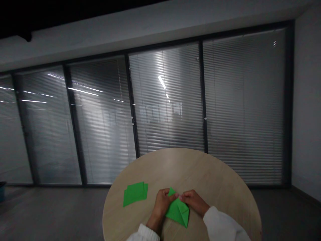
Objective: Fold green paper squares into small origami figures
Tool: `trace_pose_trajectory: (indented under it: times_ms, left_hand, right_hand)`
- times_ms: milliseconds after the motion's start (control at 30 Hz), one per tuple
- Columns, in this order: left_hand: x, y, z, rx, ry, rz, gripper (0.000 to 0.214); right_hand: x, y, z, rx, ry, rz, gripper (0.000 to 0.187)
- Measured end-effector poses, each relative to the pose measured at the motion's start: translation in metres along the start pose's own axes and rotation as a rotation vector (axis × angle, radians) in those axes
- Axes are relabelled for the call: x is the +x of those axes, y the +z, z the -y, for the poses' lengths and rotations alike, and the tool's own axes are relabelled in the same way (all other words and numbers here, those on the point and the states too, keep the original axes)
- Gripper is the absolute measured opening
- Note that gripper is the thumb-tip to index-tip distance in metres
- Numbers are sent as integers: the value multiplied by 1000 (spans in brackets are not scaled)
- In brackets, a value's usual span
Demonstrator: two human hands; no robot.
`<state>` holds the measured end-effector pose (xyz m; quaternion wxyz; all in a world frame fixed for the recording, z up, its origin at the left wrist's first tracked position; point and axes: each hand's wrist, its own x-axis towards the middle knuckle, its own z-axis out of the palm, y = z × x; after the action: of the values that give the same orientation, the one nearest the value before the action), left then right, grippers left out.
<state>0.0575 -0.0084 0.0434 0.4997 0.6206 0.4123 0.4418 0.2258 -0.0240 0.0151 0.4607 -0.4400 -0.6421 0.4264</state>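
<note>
Left hand (162, 203): I'm clamping it on the folded green paper (175, 213), thumb lying on top near the upper corner, other fingers bending around the far left edge.
Right hand (195, 201): I'm bringing thumb and forefinger together at the paper's upper right edge, tips almost meeting my left thumb; can't tell whether paper is sitting between them.
Folded paper: it's lying near side of the table, between my hands, one corner pointing away from me; creases and a folded flap are showing on its right half.
Green sheets (134, 194): at least two are lying overlapped and slightly offset, left of my left hand, well apart from it.
Round table (213, 177): pale wood-grain top is carrying both the paper and the sheets.
Sleeves (224, 225): white ones are covering my forearms, leaving the left wrist bare.
Glass partition (167, 100): it's standing beyond the table, dark frames dividing it, horizontal blinds covering the panes, lights showing as bright streaks.
Floor (75, 211): grey, running dim around the table.
</note>
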Motion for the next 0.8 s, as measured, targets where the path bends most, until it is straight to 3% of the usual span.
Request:
trace_pose_trajectory:
  times_ms: [300, 533, 667, 800]
  left_hand:
    - [-1, 0, 1, -120, 0, -1, 50]
    - [-1, -14, -8, -159, 16, -148, 46]
    - [0, -18, -11, -131, 82, -258, 48]
    - [3, -9, -5, -22, 114, -243, 48]
  right_hand:
    - [0, 1, 4, -113, -76, -57, 38]
    - [-2, -6, 10, -119, -61, -109, 34]
    - [-1, -12, 6, -55, -41, -217, 33]
    - [0, -8, 4, 39, -65, -240, 37]
